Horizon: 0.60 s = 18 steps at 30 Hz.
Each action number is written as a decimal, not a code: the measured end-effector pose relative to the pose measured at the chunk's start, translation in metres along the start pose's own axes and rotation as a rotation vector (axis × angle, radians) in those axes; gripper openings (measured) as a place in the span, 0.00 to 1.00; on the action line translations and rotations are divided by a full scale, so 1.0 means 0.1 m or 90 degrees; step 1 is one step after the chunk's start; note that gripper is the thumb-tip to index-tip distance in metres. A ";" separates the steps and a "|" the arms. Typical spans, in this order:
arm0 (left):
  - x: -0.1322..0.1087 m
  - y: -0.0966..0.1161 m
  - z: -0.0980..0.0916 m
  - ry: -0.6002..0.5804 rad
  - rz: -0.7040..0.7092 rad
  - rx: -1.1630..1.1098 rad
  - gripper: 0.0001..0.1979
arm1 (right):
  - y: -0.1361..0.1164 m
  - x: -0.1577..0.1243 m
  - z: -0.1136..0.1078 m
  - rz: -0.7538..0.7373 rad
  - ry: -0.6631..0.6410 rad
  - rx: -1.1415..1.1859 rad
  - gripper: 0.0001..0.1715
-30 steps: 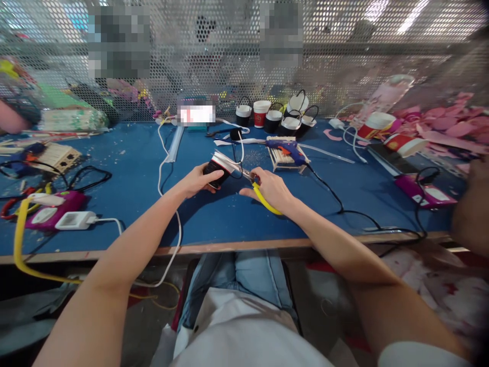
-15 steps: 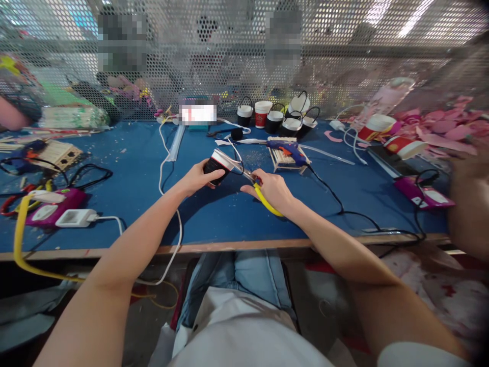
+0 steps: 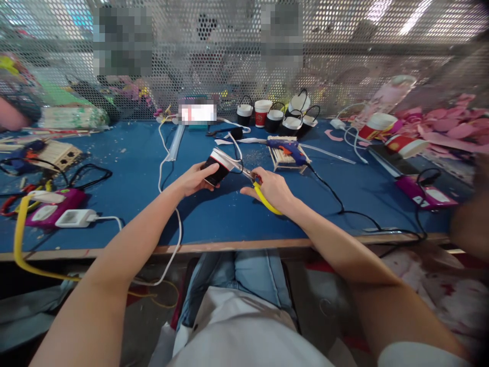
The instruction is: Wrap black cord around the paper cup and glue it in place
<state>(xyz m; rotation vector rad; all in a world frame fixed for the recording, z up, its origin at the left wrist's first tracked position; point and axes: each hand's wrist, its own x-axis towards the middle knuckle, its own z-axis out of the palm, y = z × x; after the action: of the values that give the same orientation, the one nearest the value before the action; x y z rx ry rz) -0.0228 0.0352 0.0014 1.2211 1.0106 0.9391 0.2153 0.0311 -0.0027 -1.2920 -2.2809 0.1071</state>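
My left hand (image 3: 196,179) is closed around a black paper cup (image 3: 217,171) with a white rim, its thumb on the side. The cup is tilted, its rim towards the right. A thin white strip (image 3: 237,147) curves up beside the rim, and a dark cord loops near it. My right hand (image 3: 273,189) grips yellow-handled scissors (image 3: 267,201); their metal blades point up-left to the cup's rim. Whether the blades are closed is too small to tell. Both hands are just above the blue tabletop (image 3: 225,221).
Behind are several black cups (image 3: 274,121) with cord handles and a red cup (image 3: 263,113). A blue glue gun (image 3: 286,148) rests on a stick rack. Power strips (image 3: 426,192) and cables lie at both sides. Pink pieces (image 3: 446,127) pile at right, near another person's blurred arm.
My left thumb has moved up the cup towards its rim, and the cup has turned slightly. My right hand and the scissors have barely moved.
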 end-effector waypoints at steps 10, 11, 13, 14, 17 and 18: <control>-0.01 0.00 0.08 0.041 0.038 0.083 0.23 | -0.02 -0.01 -0.01 -0.003 0.007 0.013 0.30; -0.01 0.00 0.07 0.046 0.043 0.090 0.23 | -0.03 -0.01 -0.02 -0.004 0.008 0.014 0.30; 0.00 -0.01 0.06 0.059 0.055 0.103 0.24 | -0.03 -0.01 -0.02 -0.004 0.009 0.015 0.30; 0.00 -0.02 0.05 0.066 0.062 0.109 0.25 | -0.04 -0.01 -0.02 -0.002 0.008 0.014 0.30; 0.01 -0.03 0.03 0.081 0.081 0.117 0.27 | -0.04 -0.01 -0.01 0.008 0.005 0.004 0.31; 0.02 -0.04 0.02 0.081 0.084 0.115 0.28 | -0.04 -0.01 -0.01 0.012 0.006 -0.001 0.31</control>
<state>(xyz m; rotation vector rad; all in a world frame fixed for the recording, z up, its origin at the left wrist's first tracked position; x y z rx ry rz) -0.0201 0.0360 -0.0024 1.4065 1.1461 1.0571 0.2132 0.0285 -0.0011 -1.3121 -2.2618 0.1066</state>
